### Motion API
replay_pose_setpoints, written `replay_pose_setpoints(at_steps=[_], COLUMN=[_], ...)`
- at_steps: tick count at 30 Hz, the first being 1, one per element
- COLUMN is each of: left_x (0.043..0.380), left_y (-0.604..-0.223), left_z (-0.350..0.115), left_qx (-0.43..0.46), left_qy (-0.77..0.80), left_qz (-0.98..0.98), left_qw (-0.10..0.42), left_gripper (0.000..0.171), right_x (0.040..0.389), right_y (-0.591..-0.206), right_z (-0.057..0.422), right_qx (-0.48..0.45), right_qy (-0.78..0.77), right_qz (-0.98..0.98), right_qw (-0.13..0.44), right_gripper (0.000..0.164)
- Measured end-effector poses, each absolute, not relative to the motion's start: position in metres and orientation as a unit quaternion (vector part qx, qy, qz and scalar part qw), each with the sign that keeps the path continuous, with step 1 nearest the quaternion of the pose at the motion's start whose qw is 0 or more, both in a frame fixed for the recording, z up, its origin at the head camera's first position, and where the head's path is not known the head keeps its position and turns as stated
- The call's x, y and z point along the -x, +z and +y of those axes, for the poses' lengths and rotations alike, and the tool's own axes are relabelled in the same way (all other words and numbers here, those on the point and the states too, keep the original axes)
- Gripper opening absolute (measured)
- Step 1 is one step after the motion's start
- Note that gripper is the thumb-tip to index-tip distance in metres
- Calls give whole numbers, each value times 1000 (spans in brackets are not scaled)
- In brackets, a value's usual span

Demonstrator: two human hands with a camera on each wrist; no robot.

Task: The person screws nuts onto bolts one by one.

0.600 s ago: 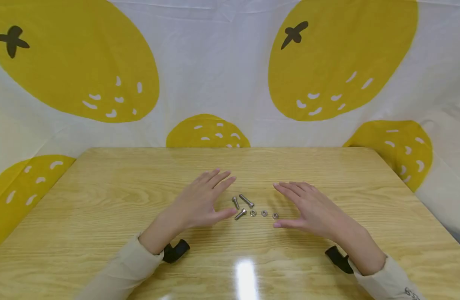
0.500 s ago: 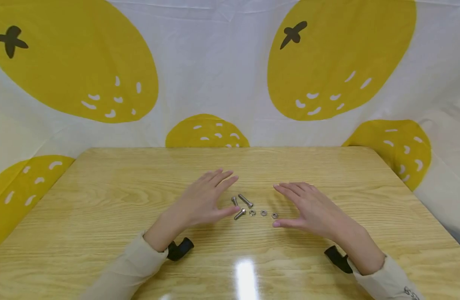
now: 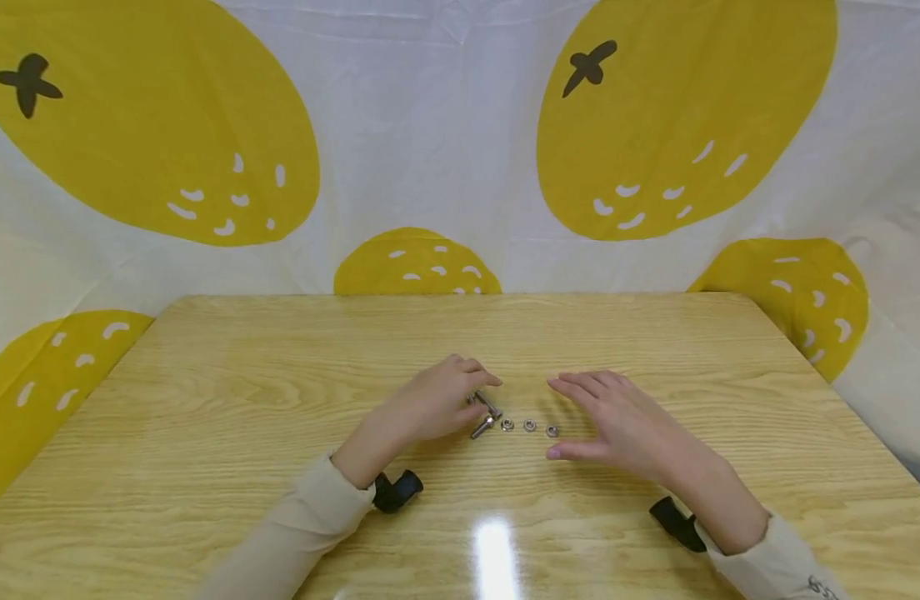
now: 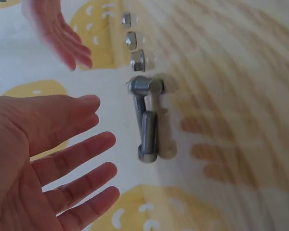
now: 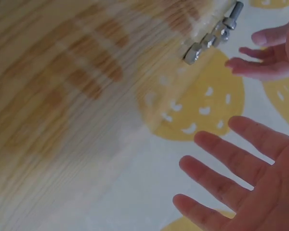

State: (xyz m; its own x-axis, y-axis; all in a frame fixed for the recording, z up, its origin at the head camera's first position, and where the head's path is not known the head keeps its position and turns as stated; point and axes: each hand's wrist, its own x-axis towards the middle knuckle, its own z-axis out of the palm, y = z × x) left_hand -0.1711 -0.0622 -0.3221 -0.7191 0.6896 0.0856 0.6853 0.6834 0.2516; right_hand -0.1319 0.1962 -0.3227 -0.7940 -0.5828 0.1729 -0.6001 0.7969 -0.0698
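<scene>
Three small steel bolts [image 3: 486, 410] lie together on the wooden table [image 3: 265, 383], with three nuts [image 3: 530, 426] in a row to their right. My left hand [image 3: 460, 397] arches over the bolts from the left. In the left wrist view its fingers [image 4: 72, 159] are straight and stand apart from the bolts [image 4: 145, 122] and nuts [image 4: 136, 59]; it holds nothing. My right hand [image 3: 591, 414] hovers flat to the right of the nuts, fingers extended. The right wrist view shows its spread fingers [image 5: 231, 178] and the hardware [image 5: 209, 39] beyond.
A white cloth printed with big yellow lemons [image 3: 460, 167] hangs behind and beside the table. Black wrist-camera mounts [image 3: 397, 491] [image 3: 676, 522] sit under both cuffs. Bare wood stretches to the left, right and back of the hardware.
My left hand has moved right and forward, and its fingers now bend over the bolts. The right hand has barely shifted. Bolts and nuts lie where they were.
</scene>
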Motion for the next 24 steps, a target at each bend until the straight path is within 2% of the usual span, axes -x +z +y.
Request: replay_pose_setpoints(at_steps=[10, 24], left_x=[173, 174], left_y=[-329, -336], left_z=[-46, -44], left_qx=[-386, -393], left_qy=[108, 90], left_qz=[916, 915], left_qw=[-2, 4], left_gripper=[18, 17], right_x=[130, 130], right_y=[-322, -319], right_z=[195, 195], right_qx=[-312, -316], right_qy=[59, 60], right_qz=[-946, -944], right_qw=[67, 76], right_gripper=[83, 78])
